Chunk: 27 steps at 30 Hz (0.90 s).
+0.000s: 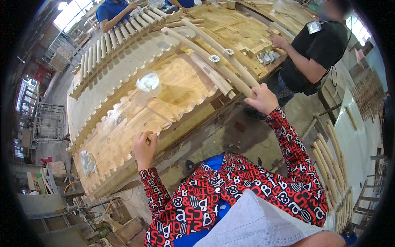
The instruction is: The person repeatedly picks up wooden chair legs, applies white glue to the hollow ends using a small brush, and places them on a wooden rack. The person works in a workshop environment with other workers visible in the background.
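Note:
My right hand (263, 99) is closed around the near ends of two long round wooden poles (232, 76), which slant away to the far side of the bench. Each pole carries a small white oval piece (214, 58) near its middle. Close to the scalloped wooden edge strip (168, 122), my left hand (144, 150) has its fingers curled in. Whether anything small is between them I cannot make out. A white container (149, 82) stands on the plywood bench top (127, 109) beyond that hand. Another wooden pole (212, 76) lies beside the held pair.
Several round rods (103, 47) rest in notches of the far strip. A crumpled plastic bag (88, 162) lies at the bench's left end. A person in black (325, 49) stands at the right beside wood offcuts (268, 57); another in blue (111, 14) works at the far side.

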Motion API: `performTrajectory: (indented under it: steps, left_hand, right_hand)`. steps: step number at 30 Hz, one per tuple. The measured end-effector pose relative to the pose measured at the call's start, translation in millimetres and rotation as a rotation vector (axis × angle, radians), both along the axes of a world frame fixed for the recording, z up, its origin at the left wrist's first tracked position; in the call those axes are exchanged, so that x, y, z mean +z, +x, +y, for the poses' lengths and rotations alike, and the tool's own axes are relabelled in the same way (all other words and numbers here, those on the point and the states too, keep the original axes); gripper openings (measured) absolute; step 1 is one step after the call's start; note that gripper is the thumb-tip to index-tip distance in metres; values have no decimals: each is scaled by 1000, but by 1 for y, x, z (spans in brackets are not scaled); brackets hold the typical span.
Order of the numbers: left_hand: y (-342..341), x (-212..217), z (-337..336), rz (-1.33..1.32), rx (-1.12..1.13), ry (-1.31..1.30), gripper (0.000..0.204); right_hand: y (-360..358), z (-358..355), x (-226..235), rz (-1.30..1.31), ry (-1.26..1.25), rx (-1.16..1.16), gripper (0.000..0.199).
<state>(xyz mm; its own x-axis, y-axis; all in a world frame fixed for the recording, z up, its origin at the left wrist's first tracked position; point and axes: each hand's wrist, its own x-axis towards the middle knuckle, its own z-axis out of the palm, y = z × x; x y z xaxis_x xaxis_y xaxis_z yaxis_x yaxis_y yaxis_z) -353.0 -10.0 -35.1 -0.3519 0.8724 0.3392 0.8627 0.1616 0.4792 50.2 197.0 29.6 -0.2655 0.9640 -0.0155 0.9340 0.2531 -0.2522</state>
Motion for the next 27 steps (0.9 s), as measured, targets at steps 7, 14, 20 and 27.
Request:
performTrajectory:
  steps: [7,14,20,27]
  left_hand:
    - [8,1,2,65,71,24,19]
    - [5,-3,6,70,86,36,17]
    - [-2,1,7,65,65,-49,17]
    - [25,38,63,-63,-206,-232,34]
  right_hand:
    - [24,13,-23,82,366,151,26]
    - [42,20,-28,-21,345,342,16]
    - [19,4,-19,365,630,325,11]
    - [35,-55,-67,429,457,154,7]
